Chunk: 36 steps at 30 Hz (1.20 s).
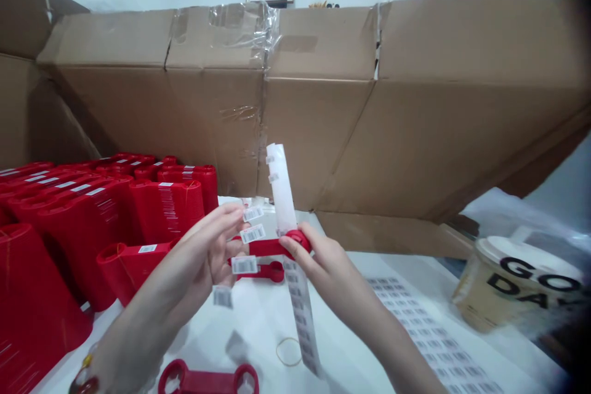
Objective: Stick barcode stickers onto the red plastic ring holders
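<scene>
My left hand [203,252] has its fingers curled near the left end of a red bar-shaped piece [265,248]. Several white barcode stickers [253,233] hang from those fingertips. With thumb and fingers, my right hand [325,258] pinches the rounded right end of the same piece. A long strip of barcode labels [302,314] runs upright through this grip, its pale upper part [282,191] rising above the hand. Just below lies another red piece [276,271] with a round end. A red piece with two ringed ends [210,381] rests at the near edge of view.
Red rolled bundles [168,206] with barcode labels stand crowded at the left. A label sheet [425,332] lies on the white table at right, near a lidded cup [512,286]. A rubber band [289,351] is in front. Cardboard [318,129] walls the back.
</scene>
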Tool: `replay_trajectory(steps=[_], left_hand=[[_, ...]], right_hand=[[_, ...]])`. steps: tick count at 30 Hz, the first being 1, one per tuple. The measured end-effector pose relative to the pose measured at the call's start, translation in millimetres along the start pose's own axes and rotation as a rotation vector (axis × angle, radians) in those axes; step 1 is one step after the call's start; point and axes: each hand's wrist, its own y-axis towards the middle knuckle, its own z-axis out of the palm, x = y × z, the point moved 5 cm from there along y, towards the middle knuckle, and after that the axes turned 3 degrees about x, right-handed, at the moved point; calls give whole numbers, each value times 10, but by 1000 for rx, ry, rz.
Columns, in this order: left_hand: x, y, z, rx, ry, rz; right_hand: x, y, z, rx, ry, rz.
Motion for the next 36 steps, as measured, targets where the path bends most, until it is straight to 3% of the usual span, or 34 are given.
replay_trajectory(steps=[5, 10, 18, 36], left_hand=[[-102, -113, -2, 33, 328, 67], [42, -106, 43, 69, 607, 7], [95, -47, 36, -32, 669, 117], [97, 12, 11, -57, 698, 132]], right_hand=[[-28, -22, -266, -4, 249, -61], [40, -56, -338, 15, 363, -94], [149, -176, -251, -43, 353, -88], [249, -286, -229, -85, 251, -43]])
